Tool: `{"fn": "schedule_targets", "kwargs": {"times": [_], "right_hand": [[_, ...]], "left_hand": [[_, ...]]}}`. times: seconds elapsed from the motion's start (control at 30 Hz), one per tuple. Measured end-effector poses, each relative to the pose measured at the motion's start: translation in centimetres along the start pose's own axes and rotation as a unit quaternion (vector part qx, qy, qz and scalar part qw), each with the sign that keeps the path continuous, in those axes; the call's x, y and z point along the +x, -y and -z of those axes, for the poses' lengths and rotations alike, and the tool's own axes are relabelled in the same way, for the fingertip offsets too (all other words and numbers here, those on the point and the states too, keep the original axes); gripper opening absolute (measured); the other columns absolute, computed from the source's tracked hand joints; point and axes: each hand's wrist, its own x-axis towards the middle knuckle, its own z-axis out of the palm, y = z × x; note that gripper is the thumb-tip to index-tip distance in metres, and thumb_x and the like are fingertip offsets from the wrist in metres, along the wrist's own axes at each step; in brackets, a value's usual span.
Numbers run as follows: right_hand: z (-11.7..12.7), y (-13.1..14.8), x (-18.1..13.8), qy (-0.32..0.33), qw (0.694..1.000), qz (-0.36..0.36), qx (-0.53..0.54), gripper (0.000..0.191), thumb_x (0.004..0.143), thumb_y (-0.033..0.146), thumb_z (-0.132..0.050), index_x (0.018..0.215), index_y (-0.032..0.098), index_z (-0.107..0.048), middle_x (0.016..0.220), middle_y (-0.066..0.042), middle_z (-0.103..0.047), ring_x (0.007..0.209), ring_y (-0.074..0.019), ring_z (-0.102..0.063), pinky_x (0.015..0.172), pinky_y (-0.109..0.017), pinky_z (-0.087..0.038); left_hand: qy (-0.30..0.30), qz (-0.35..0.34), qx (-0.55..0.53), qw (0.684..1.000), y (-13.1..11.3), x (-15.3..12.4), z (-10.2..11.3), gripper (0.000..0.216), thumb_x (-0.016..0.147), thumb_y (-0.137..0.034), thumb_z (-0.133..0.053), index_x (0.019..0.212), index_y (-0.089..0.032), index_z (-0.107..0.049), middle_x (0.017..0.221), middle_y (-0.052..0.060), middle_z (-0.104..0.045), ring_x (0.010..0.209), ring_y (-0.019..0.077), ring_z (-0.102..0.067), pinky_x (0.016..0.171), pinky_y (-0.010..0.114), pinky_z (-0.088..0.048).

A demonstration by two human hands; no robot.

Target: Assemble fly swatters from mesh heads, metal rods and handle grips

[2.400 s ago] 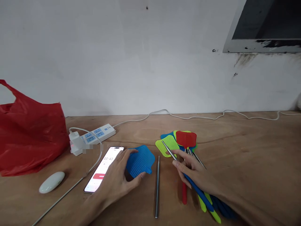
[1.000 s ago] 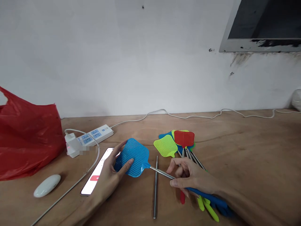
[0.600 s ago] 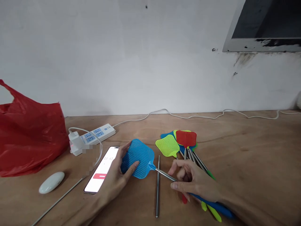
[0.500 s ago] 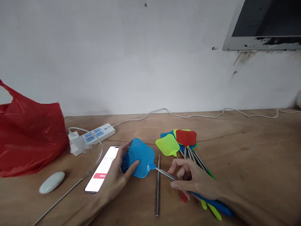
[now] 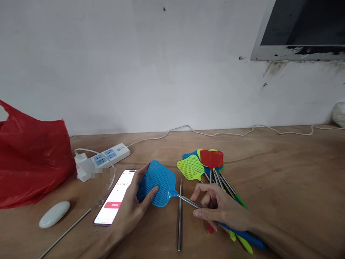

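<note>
My left hand (image 5: 132, 208) grips the blue mesh swatter head (image 5: 157, 182), thumb on its face and fingers behind its left edge, just above the wooden table (image 5: 283, 180). From the head's neck a thin metal rod (image 5: 187, 201) runs right into my right hand (image 5: 221, 210), which pinches it between thumb and fingers. The rod's blue handle (image 5: 242, 237) comes out under my right wrist. A loose metal rod (image 5: 179, 216) lies on the table between my hands.
A pile of assembled swatters (image 5: 208, 162) with red, yellow-green and blue heads lies beside my right hand. A lit phone (image 5: 114, 203) lies by my left hand. A power strip (image 5: 104, 158), red plastic bag (image 5: 29, 165), white oval object (image 5: 54, 214) and another long rod (image 5: 63, 235) sit left.
Earlier the blue head lay under my left hand and my right hand held the rod apart from it. Since then the rod has been joined to the head's neck; both hands barely move lately.
</note>
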Motion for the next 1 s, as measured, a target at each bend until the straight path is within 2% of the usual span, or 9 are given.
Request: {"fn": "schedule_targets", "kwargs": {"times": [0.2, 0.37, 0.5, 0.7, 0.87, 1.0], "right_hand": [[0.1, 0.4, -0.1, 0.003, 1.000, -0.015, -0.005, 0.033, 0.079, 0.039, -0.074, 0.097, 0.020, -0.054, 0.043, 0.013, -0.051, 0.028, -0.0054, -0.038, 0.027, -0.014, -0.028], [0.1, 0.8, -0.3, -0.010, 1.000, -0.003, -0.016, 0.031, 0.078, 0.038, -0.074, 0.093, 0.020, -0.053, 0.040, 0.013, -0.050, 0.030, -0.0056, -0.043, 0.033, -0.014, -0.028], [-0.1, 0.8, -0.3, -0.025, 0.999, -0.007, -0.021, 0.034, 0.077, 0.042, -0.074, 0.092, 0.020, -0.053, 0.043, 0.014, -0.048, 0.030, -0.0059, -0.044, 0.033, -0.015, -0.029], [-0.4, 0.3, 0.0, -0.019, 1.000, -0.006, -0.006, 0.037, 0.077, 0.048, -0.074, 0.091, 0.021, -0.053, 0.042, 0.014, -0.044, 0.031, -0.0062, -0.043, 0.033, -0.016, -0.030], [-0.2, 0.3, 0.2, -0.018, 1.000, -0.007, -0.008, 0.036, 0.078, 0.047, -0.074, 0.091, 0.020, -0.055, 0.042, 0.014, -0.045, 0.030, -0.0058, -0.042, 0.032, -0.015, -0.029], [-0.1, 0.6, 0.5, -0.031, 0.999, -0.002, -0.009, 0.037, 0.078, 0.050, -0.074, 0.090, 0.019, -0.058, 0.041, 0.014, -0.044, 0.030, -0.0061, -0.039, 0.033, -0.017, -0.027]], "left_hand": [[0.020, 0.001, -0.002, 1.000, 0.0, 0.0, -0.2, 0.058, 0.095, -0.043, -0.055, 0.147, -0.031, -0.033, 0.143, 0.010, -0.051, 0.135, 0.0325, -0.046, 0.108, 0.051, -0.043], [0.027, 0.009, -0.003, 1.000, -0.3, -0.3, -0.7, 0.057, 0.096, -0.044, -0.055, 0.147, -0.031, -0.034, 0.146, 0.010, -0.048, 0.138, 0.0330, -0.042, 0.111, 0.053, -0.038], [0.031, 0.032, -0.036, 0.998, -0.4, -0.5, -0.8, 0.059, 0.095, -0.044, -0.056, 0.147, -0.032, -0.033, 0.149, 0.009, -0.046, 0.139, 0.0334, -0.041, 0.106, 0.050, -0.045], [0.018, 0.037, -0.056, 0.998, 0.1, -0.4, -0.7, 0.062, 0.093, -0.044, -0.060, 0.148, -0.030, -0.034, 0.148, 0.010, -0.047, 0.137, 0.0323, -0.044, 0.105, 0.048, -0.047], [0.016, 0.038, -0.049, 0.998, -0.6, -0.4, -0.7, 0.060, 0.091, -0.044, -0.061, 0.145, -0.030, -0.039, 0.146, 0.009, -0.050, 0.137, 0.0327, -0.044, 0.106, 0.048, -0.046], [-0.028, 0.065, -0.092, 0.993, -1.4, -0.4, -0.9, 0.056, 0.094, -0.046, -0.057, 0.144, -0.033, -0.038, 0.148, 0.008, -0.046, 0.134, 0.0303, -0.047, 0.104, 0.046, -0.047]]}}
